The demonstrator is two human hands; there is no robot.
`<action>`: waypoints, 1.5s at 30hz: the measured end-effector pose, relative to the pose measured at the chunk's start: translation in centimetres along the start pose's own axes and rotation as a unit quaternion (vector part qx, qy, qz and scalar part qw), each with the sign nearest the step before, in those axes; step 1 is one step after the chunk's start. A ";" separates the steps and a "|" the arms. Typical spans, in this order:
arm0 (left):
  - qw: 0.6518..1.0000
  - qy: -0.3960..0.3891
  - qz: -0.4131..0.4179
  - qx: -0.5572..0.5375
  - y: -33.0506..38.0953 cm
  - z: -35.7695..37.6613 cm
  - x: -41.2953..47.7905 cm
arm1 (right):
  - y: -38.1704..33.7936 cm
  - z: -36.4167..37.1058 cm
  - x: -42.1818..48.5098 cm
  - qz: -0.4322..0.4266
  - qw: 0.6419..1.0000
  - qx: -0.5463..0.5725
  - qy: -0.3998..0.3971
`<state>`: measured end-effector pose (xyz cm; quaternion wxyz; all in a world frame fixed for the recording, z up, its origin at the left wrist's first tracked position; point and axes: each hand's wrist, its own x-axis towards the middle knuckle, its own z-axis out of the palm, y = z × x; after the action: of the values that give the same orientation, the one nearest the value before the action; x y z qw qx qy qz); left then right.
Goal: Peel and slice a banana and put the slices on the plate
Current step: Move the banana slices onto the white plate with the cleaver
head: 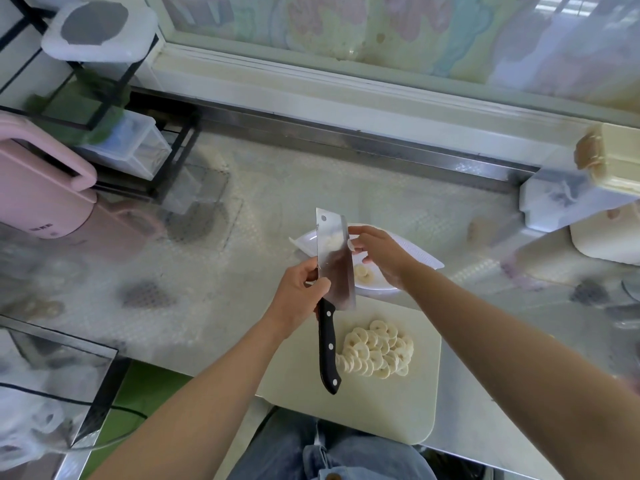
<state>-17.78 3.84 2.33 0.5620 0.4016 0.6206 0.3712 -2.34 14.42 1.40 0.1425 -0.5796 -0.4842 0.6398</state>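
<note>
The left hand [299,292] is gripping the cleaver [334,268] where blade meets handle, blade pointing to 12 o'clock. The right hand [377,254] is reaching in from 3 o'clock, bent fingertips touching the blade by pale banana stuck there; whether it is pinching any cannot be told. The blade is blocking part of the white plate [412,252], which is holding a few slices [363,273]. At 5 o'clock the sliced pile [379,348] is lying on the cutting board [388,403]. A pink appliance [38,195] is standing on the counter [225,289] at 9 o'clock.

The banana slices [379,348] are pale yellow, the cutting board [398,410] cream, the plate [412,252] white, the cleaver [335,271] black-handled.
</note>
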 end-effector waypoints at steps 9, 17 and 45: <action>1.000 0.009 -0.003 -0.001 0.3 -0.1 -0.1 | 0.6 -0.5 0.4 -0.012 0.998 0.020 0.066; 0.999 0.028 -0.019 -0.004 0.4 -0.6 -0.5 | 3.3 -0.5 1.2 -0.031 0.952 -0.279 0.125; 0.975 0.038 0.126 0.177 0.1 7.3 -3.1 | 6.7 1.8 -13.8 -0.085 0.984 -0.120 0.096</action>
<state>-10.35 1.15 2.98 0.4065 0.5550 0.6420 0.3385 2.56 0.01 4.25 0.1716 -0.6080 -0.5893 0.5036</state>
